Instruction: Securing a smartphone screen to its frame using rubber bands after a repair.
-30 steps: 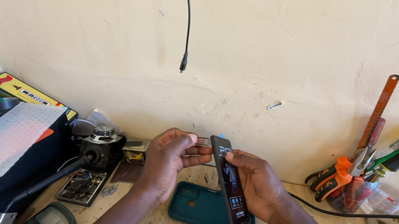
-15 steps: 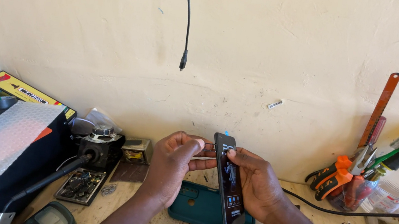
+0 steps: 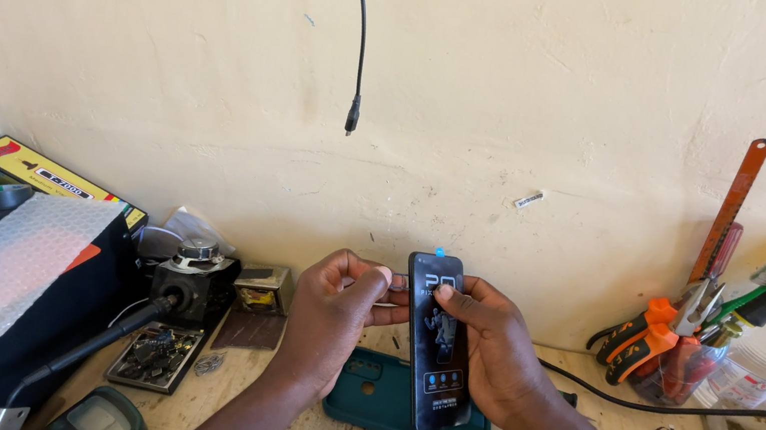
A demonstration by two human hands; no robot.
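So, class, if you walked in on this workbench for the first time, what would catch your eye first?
Most striking is the dark phone, held upright at centre between the left hand and right hand, above a green phone case lying on the wooden bench. Next, a black cable dangles down the cream wall above, and orange-handled pliers stand in a tool jar at right.
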